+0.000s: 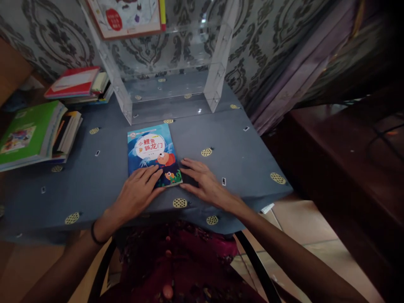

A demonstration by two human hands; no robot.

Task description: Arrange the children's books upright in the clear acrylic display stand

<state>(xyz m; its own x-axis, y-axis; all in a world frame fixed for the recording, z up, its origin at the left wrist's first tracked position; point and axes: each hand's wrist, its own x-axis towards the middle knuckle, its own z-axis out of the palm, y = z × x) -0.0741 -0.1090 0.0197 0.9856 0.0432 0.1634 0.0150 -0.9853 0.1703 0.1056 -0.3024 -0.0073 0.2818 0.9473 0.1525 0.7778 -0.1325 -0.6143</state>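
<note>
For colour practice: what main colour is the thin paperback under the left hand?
The paperback is mainly blue, clearest in the head view.

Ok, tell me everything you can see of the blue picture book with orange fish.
The blue, rectangular, paper-looking picture book lies shut, front up, on the grey tablecloth with yellow pineapples. Its front shows two orange fish, green plants and red Chinese lettering in a white bubble. The bare left grip rests on its lower part; the bare right grip is beside its lower right edge, contact unclear.

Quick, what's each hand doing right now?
Left hand: open, resting on the blue book.
Right hand: open, at the book's right edge, holding nothing.
</note>
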